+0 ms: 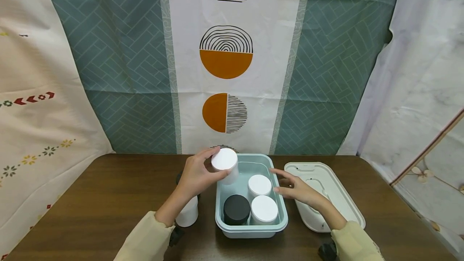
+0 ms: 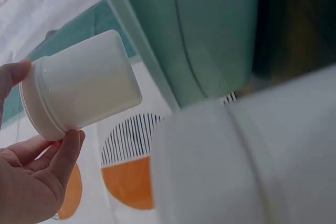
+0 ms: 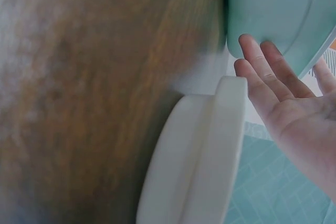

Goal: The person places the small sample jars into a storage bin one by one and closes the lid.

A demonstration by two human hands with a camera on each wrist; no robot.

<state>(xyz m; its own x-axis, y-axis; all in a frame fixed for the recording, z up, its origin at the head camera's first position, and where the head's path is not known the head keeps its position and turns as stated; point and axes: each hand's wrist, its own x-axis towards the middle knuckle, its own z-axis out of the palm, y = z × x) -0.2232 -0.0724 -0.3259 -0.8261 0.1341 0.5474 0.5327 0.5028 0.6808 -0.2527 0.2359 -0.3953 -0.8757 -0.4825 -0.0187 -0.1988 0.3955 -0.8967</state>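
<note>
My left hand (image 1: 200, 172) grips a white lidded jar (image 1: 225, 164) by its lid, over the far left part of a pale green plastic bin (image 1: 250, 235). In the left wrist view the held jar (image 2: 89, 82) shows smooth white sides, with thumb and fingers on its lid. Inside the bin stand two white-lidded jars (image 1: 259, 185) (image 1: 264, 209) on the right and a black-lidded jar (image 1: 236, 209) at the near left. My right hand (image 1: 295, 188) is at the bin's right rim, fingers extended and holding nothing; the right wrist view shows its open palm (image 3: 299, 114).
A white jar (image 1: 188, 212) stands on the brown table (image 1: 119, 196) left of the bin, with a dark thing partly hidden behind my left hand. Right of the bin lies a whitish bin lid (image 1: 340, 196), below my right forearm. A patterned curtain (image 1: 232, 67) hangs behind the table.
</note>
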